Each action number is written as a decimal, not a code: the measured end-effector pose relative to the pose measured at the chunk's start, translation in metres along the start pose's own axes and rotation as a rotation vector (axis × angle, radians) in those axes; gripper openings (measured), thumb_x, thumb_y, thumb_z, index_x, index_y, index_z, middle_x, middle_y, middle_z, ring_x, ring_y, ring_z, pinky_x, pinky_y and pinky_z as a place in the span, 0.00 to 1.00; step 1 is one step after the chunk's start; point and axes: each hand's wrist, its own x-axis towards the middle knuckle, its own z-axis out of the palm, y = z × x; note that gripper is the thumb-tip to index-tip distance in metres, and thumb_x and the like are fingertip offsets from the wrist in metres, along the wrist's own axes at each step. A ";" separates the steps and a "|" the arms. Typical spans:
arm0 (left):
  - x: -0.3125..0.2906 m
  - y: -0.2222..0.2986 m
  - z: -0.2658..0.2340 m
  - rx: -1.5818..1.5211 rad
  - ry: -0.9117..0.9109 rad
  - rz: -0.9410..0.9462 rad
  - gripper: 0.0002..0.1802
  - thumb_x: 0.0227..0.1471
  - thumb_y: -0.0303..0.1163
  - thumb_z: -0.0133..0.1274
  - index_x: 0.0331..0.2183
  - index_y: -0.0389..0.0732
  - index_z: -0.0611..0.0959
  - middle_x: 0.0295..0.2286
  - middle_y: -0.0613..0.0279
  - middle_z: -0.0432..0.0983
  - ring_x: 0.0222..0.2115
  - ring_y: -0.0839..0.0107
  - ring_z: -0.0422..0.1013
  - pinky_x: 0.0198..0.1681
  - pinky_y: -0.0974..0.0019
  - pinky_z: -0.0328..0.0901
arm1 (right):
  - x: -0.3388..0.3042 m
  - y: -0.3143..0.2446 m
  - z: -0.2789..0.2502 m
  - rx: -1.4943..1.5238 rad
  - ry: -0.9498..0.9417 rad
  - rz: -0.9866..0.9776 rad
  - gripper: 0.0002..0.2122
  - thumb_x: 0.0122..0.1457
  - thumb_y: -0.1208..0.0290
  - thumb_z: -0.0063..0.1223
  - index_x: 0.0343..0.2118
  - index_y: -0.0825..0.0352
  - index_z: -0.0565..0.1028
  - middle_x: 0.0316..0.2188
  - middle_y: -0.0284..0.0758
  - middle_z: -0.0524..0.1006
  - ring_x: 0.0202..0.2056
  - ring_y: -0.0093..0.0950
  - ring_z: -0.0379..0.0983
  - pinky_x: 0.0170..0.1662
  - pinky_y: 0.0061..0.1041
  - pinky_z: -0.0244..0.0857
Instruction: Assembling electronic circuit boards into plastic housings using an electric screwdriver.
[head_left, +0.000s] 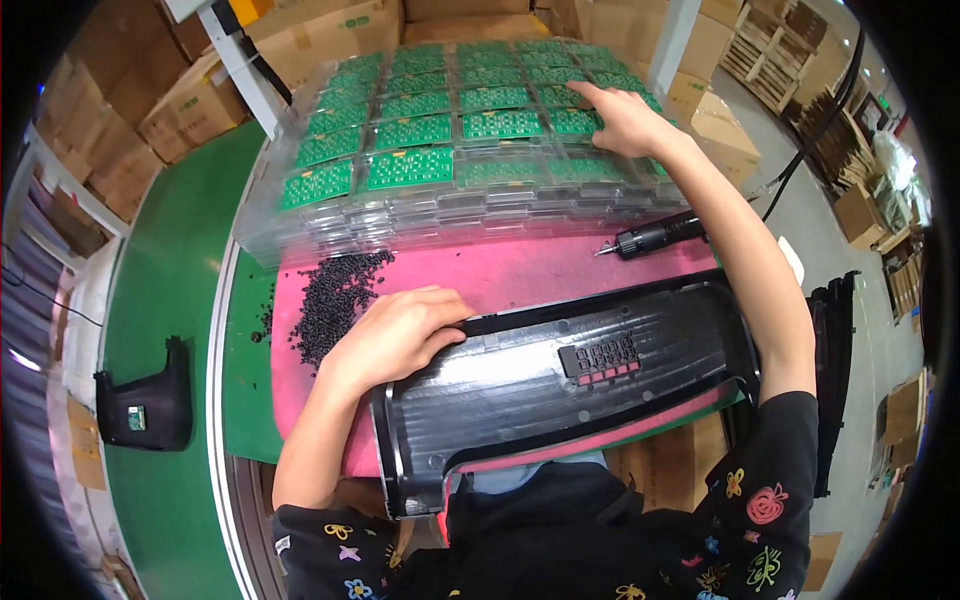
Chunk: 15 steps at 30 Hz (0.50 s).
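A long black plastic housing panel (500, 390) lies in front of me, a grid of small openings near its middle. My left hand (400, 335) is closed over the panel's far edge towards its left end. Beyond it, clear plastic trays (330, 222) are stacked, the top one bearing rows of green circuit boards (501, 124). My right hand (630, 122) reaches over the far right of these boards, index finger stretched out and thumb apart. Its fingertips are at the boards there; whether they touch one I cannot tell.
Small black screws (335, 300) lie heaped on the pink mat (530, 275), left of centre. A black electric screwdriver (655, 237) rests by the trays. Another black housing (150, 400) sits on the green surface at left. More black panels (835, 380) stand at right; cardboard boxes (325, 45) lie behind.
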 end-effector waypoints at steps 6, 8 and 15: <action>-0.006 -0.006 -0.002 0.046 0.062 -0.001 0.14 0.48 0.30 0.58 0.38 0.36 0.80 0.33 0.53 0.75 0.37 0.54 0.73 0.40 0.56 0.68 | -0.047 -0.047 -0.013 0.432 0.471 -0.119 0.36 0.48 0.75 0.56 0.62 0.62 0.53 0.45 0.49 0.74 0.49 0.43 0.73 0.51 0.36 0.68; 0.005 0.008 -0.007 -0.104 0.184 -0.063 0.25 0.44 0.33 0.64 0.45 0.37 0.78 0.37 0.55 0.77 0.36 0.59 0.73 0.41 0.61 0.68 | -0.059 -0.045 -0.006 0.939 0.544 -0.604 0.37 0.50 0.78 0.57 0.63 0.62 0.51 0.46 0.44 0.73 0.50 0.35 0.71 0.54 0.34 0.66; 0.030 0.064 -0.009 -0.514 0.480 -0.010 0.36 0.37 0.30 0.70 0.51 0.37 0.76 0.40 0.58 0.79 0.37 0.72 0.75 0.41 0.69 0.71 | -0.166 -0.127 -0.023 1.645 0.286 -0.337 0.39 0.52 0.78 0.55 0.64 0.68 0.45 0.51 0.49 0.69 0.54 0.37 0.69 0.58 0.37 0.64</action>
